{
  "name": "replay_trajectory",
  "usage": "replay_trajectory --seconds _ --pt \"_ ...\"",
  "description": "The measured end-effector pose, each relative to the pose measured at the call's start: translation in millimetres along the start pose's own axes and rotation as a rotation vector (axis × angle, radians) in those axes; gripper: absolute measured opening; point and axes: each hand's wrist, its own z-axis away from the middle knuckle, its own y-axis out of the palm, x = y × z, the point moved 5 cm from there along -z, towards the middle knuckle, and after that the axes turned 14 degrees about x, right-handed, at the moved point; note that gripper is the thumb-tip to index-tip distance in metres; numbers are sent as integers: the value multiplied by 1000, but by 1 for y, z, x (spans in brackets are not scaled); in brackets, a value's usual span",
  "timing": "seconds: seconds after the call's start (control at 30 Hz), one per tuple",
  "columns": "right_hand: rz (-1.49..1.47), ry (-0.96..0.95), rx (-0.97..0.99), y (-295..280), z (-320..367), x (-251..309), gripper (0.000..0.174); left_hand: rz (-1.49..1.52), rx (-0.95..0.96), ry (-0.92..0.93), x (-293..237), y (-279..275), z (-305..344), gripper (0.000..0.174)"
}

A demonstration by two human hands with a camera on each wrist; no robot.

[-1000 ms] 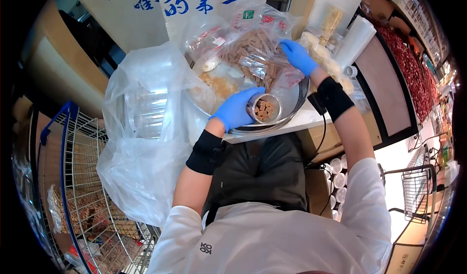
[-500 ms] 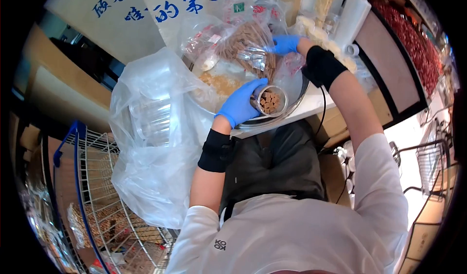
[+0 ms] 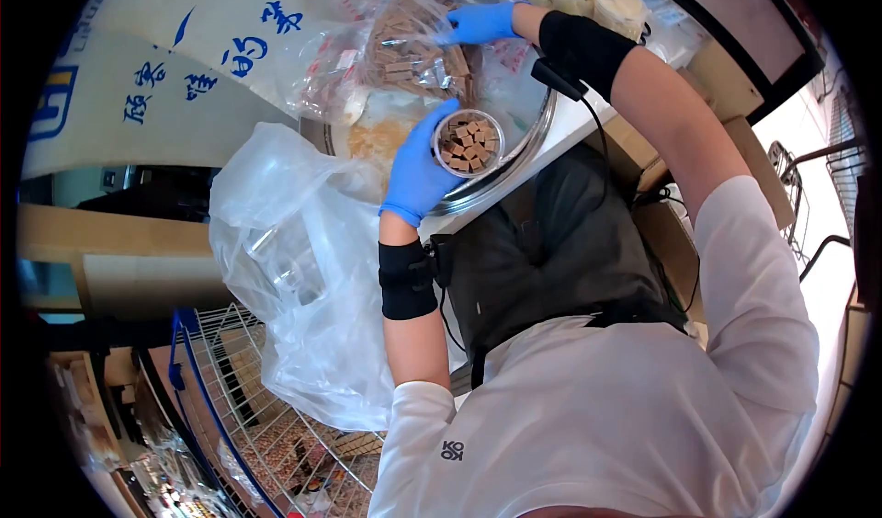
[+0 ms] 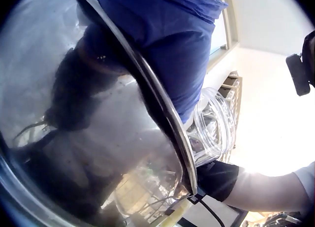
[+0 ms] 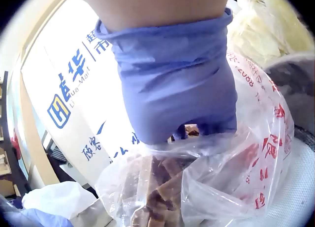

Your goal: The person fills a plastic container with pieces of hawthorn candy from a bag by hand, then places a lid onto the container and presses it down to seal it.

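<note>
My blue-gloved left hand (image 3: 418, 170) grips a clear round jar (image 3: 502, 141) by its side, over the near rim of a metal tray. Small brown cubes (image 3: 469, 141) lie inside the jar, its mouth facing up uncovered. In the left wrist view the clear jar wall (image 4: 216, 126) shows beyond the glove. My gloved right hand (image 3: 485, 23) is at a clear plastic bag (image 3: 323, 77) with red print, full of brown sticks (image 3: 404, 45). Its fingers bend down at the bag's mouth among the brown pieces, and I cannot tell what they hold.
Under the bag lies a round metal tray (image 3: 542, 118), with tan crumbs (image 3: 372, 141) on its left side. A big translucent bag (image 3: 312, 334) of clear containers hangs to the left, beside a shopping cart (image 3: 243, 380). Pale filled tubs (image 3: 617, 11) stand at the back right.
The head view has turned, so the scene sits higher and tilted. The right hand has moved left over the bag of brown sticks. The left hand keeps hold of the jar, now more upright.
</note>
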Motion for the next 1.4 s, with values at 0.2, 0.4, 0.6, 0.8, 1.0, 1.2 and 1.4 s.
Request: replay_trajectory --seconds 0.2,0.4,0.6,0.8,1.0,1.2,1.4 --pt "-44 57 -7 2 -22 -24 61 -8 12 -29 1 0 -2 78" --pt "-257 43 -43 6 -43 -30 49 12 -8 -14 -3 0 -2 78" --pt "940 -126 -51 3 -36 17 26 5 -3 -3 -5 1 -2 79" --pt "186 -36 -166 -6 -27 4 37 -130 -4 10 -8 0 -2 78" --pt "214 115 -3 -2 -55 -29 43 -317 -99 84 -21 -3 2 80" --pt "548 11 135 3 -74 -30 38 102 115 -15 -1 3 -6 84" --pt "502 65 71 -7 -71 -31 36 91 110 25 5 2 -6 88"
